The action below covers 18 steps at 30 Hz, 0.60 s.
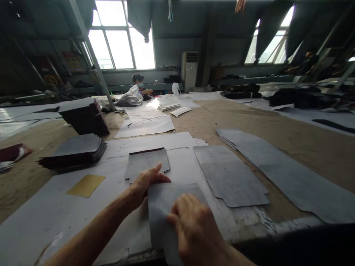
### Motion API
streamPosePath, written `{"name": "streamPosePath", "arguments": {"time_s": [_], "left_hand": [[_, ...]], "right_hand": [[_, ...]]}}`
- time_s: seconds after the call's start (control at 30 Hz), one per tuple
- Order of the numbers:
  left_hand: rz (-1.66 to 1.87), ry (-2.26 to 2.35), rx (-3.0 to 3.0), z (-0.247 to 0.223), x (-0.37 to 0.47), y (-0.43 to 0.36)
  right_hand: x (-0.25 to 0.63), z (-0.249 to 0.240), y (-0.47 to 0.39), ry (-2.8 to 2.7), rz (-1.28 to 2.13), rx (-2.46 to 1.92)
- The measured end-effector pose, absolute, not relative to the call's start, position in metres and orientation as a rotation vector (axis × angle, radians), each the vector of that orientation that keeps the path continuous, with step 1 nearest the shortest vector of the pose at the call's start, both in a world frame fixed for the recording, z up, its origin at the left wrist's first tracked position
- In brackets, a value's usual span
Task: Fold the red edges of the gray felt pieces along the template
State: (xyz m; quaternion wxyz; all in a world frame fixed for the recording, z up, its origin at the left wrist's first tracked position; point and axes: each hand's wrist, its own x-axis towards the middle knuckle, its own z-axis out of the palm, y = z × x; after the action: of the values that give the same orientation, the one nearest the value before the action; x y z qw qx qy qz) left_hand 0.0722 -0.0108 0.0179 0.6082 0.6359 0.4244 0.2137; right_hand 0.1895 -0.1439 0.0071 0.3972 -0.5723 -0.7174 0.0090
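In the head view a grey fabric-like sheet (161, 210) lies before me, reaching over the table's front edge. My left hand (149, 181) is at its far left corner, thumb raised and fingers stretched out. My right hand (194, 225) is curled closed on top of the sheet's right part. Whatever may be inside its fingers is hidden. Just beyond my left hand is a smaller grey piece (146, 162) with a dark strip along its far edge and notched corners.
A grey panel (230, 173) and a long grey stack (277, 162) lie to the right. At left are a stack of dark-edged pieces (74, 149), a taller stack (84, 116) and a yellow card (86, 185). A person (140, 83) sits across the table.
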Motion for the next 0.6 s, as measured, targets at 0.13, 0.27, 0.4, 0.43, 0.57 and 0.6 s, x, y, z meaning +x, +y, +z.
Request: {"name": "streamPosePath", "arguments": {"time_s": [0.13, 0.27, 0.4, 0.43, 0.57, 0.6], "left_hand": [[0.373, 1.07, 1.638, 0.026, 0.044, -0.009], [0.361, 1.108, 1.878, 0.02, 0.039, -0.014], [0.446, 1.143, 2.048, 0.007, 0.042, -0.023], [0.472, 1.144, 2.084, 0.005, 0.043, -0.025], [0.553, 1.055, 2.248, 0.004, 0.049, -0.024], [0.569, 1.009, 2.295, 0.005, 0.051, -0.022]], "right_hand": [[0.146, -0.043, -0.139, -1.895, -0.192, -1.385], [0.149, -0.044, -0.141, -1.914, -0.174, -1.294], [0.191, -0.007, -0.129, -2.031, 0.073, -1.346], [0.203, 0.001, -0.122, -2.054, 0.083, -1.405], [0.241, 0.012, -0.088, -2.229, 0.059, -1.535], [0.247, 0.011, -0.082, -2.275, 0.049, -1.539]]}}
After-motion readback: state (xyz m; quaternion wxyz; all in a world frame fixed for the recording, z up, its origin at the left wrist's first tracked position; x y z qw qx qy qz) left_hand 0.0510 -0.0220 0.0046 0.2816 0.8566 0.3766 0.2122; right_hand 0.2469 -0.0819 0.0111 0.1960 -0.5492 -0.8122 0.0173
